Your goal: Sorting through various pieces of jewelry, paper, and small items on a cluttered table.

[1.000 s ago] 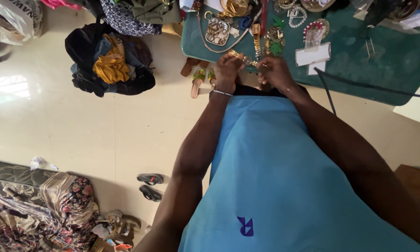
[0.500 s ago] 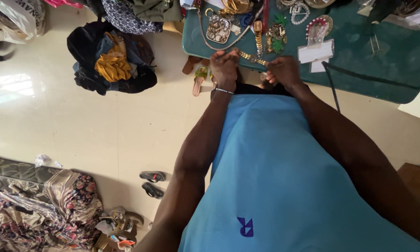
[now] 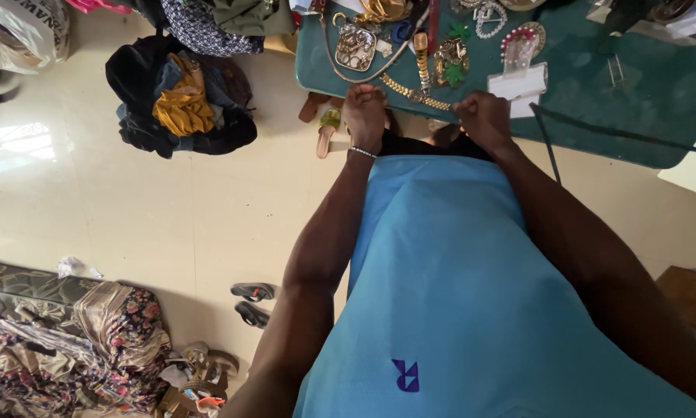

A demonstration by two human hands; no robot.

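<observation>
gold links of a chain lie stretched along the near edge of the green table, between the person's two hands. the left hand is curled into a fist at one end and the right hand is curled at the other, though i cannot tell whether the fingers actually pinch the chain. just behind it lie a gold watch, a green brooch and a white card, and down on the pale floor sits a pile of clothes.

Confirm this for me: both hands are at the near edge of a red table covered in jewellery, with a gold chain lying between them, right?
Not quite: the table is dark green, not red, as the head view shows. The left hand and right hand are at its near edge, the gold chain between them.
</observation>
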